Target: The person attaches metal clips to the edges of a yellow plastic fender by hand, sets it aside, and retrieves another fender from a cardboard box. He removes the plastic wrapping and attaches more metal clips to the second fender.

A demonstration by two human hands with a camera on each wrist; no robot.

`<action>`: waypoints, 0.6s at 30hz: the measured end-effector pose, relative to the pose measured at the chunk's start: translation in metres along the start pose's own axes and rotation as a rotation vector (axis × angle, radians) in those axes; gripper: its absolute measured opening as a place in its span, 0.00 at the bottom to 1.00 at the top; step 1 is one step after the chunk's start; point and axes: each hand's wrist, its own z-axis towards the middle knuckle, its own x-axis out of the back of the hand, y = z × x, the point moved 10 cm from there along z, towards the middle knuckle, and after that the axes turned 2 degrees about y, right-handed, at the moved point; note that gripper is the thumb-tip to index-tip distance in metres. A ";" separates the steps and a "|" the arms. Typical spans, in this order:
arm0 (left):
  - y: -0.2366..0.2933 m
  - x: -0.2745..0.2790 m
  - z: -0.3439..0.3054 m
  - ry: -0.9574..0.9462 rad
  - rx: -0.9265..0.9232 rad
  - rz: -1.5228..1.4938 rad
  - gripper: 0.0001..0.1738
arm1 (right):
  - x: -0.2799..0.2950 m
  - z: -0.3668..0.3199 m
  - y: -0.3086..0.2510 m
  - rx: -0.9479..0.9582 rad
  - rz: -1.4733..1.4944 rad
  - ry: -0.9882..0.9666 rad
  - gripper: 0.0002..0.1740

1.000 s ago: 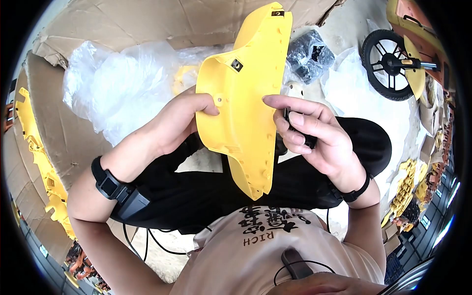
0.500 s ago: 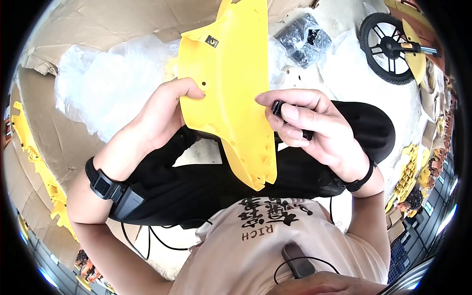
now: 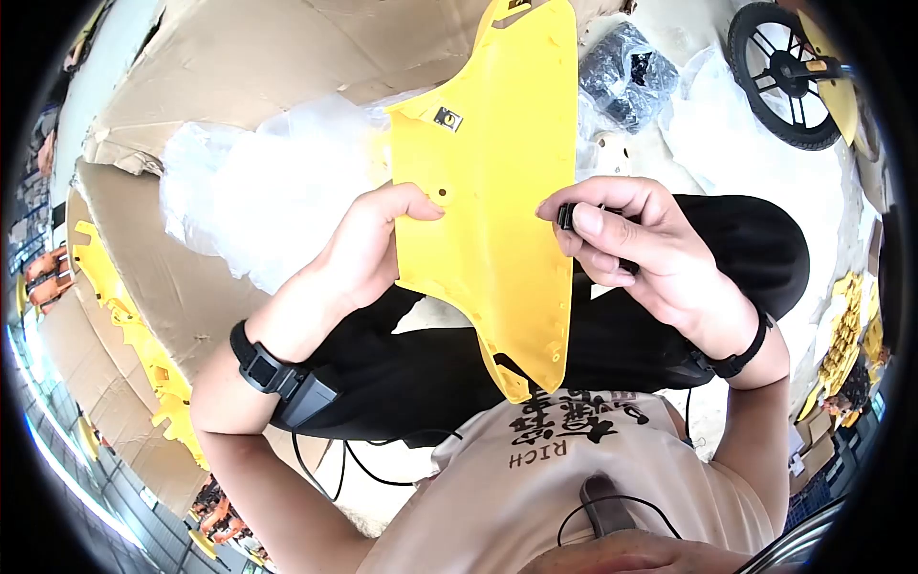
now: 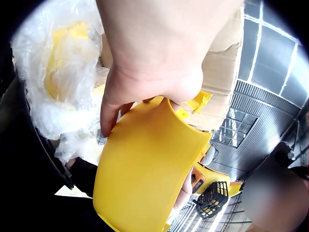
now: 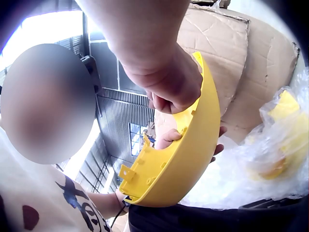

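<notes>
A curved yellow plastic panel (image 3: pixel 512 191) is held up over the lap, long side running away from the body. The left hand (image 3: pixel 368 239) grips its left edge, thumb on the inner face beside a small hole, fingers behind. A black clip (image 3: pixel 448 119) sits on the panel above that thumb. At the right edge the right hand (image 3: pixel 641 244) pinches a small black part (image 3: pixel 566 216) between thumb and fingers, its index fingertip by the panel's edge. In the left wrist view the panel (image 4: pixel 145 164) shows its smooth outer face; the right wrist view shows the panel's ribbed inside (image 5: pixel 154 166).
Clear plastic wrap (image 3: pixel 258 182) lies beyond the left hand, on and beside cardboard (image 3: pixel 143 249). A wrapped dark bundle (image 3: pixel 626 77) and a black wheel (image 3: pixel 784 72) are at the back right. More yellow parts stand along the far left (image 3: pixel 143 344) and far right (image 3: pixel 841 335).
The head view has shifted. The panel swung left and back right, and now its inner face is turned more toward the head camera. Both hands keep their holds.
</notes>
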 end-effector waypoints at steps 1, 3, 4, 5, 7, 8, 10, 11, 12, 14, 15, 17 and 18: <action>0.001 0.000 0.000 0.008 0.002 0.019 0.21 | -0.001 0.001 -0.001 0.012 0.016 -0.005 0.17; 0.001 -0.003 0.000 -0.033 0.003 -0.003 0.21 | 0.002 -0.001 -0.001 0.005 -0.032 0.021 0.15; 0.002 -0.006 -0.001 -0.057 -0.009 0.007 0.23 | 0.004 -0.002 -0.002 0.011 -0.030 0.019 0.16; 0.002 -0.006 -0.001 -0.053 -0.005 0.022 0.23 | 0.004 -0.002 -0.003 0.021 -0.017 0.018 0.16; 0.002 -0.012 -0.001 -0.112 -0.020 0.032 0.27 | 0.006 -0.003 -0.007 0.057 -0.039 0.033 0.15; 0.003 -0.016 -0.001 -0.166 -0.019 0.013 0.26 | 0.007 -0.003 -0.008 0.058 -0.036 0.032 0.14; 0.002 -0.016 -0.002 -0.116 -0.046 0.053 0.25 | 0.007 -0.005 -0.010 0.067 -0.044 0.043 0.14; 0.005 -0.013 -0.003 -0.067 -0.079 0.084 0.25 | 0.006 -0.004 -0.011 0.071 -0.061 0.051 0.14; 0.004 -0.013 -0.003 -0.068 -0.074 0.089 0.25 | 0.006 -0.004 -0.011 0.074 -0.056 0.055 0.14; 0.009 -0.013 -0.002 -0.060 -0.147 0.170 0.31 | 0.007 -0.004 -0.016 0.125 -0.112 0.091 0.12; 0.008 -0.014 -0.002 -0.061 -0.143 0.174 0.31 | 0.007 -0.005 -0.017 0.127 -0.108 0.094 0.12; 0.027 -0.016 -0.009 -0.003 -0.366 0.315 0.39 | 0.007 -0.005 -0.016 0.111 -0.122 0.107 0.13; 0.026 -0.016 -0.010 -0.004 -0.363 0.320 0.39 | 0.006 -0.005 -0.016 0.113 -0.118 0.110 0.13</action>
